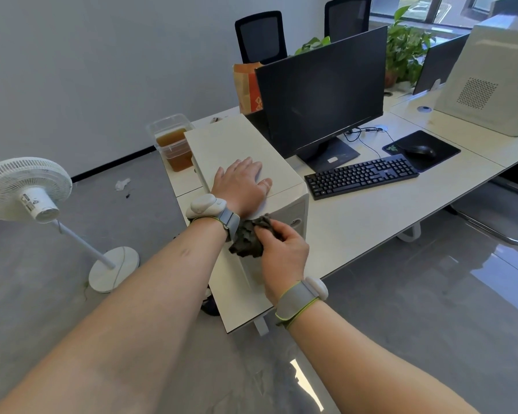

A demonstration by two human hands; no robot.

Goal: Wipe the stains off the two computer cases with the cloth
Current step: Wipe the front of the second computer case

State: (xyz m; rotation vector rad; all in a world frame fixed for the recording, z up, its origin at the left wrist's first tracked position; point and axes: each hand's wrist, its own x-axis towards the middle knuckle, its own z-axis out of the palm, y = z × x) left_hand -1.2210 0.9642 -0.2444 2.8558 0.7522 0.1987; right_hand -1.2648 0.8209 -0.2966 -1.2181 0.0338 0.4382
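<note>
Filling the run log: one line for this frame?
left hand flat on near white computer case | right hand grips crumpled dark grey cloth at case front | far white case untouched

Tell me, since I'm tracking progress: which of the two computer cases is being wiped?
The near computer case left of the monitor: the left hand rests on it, the right hand holds the cloth against it.
</note>
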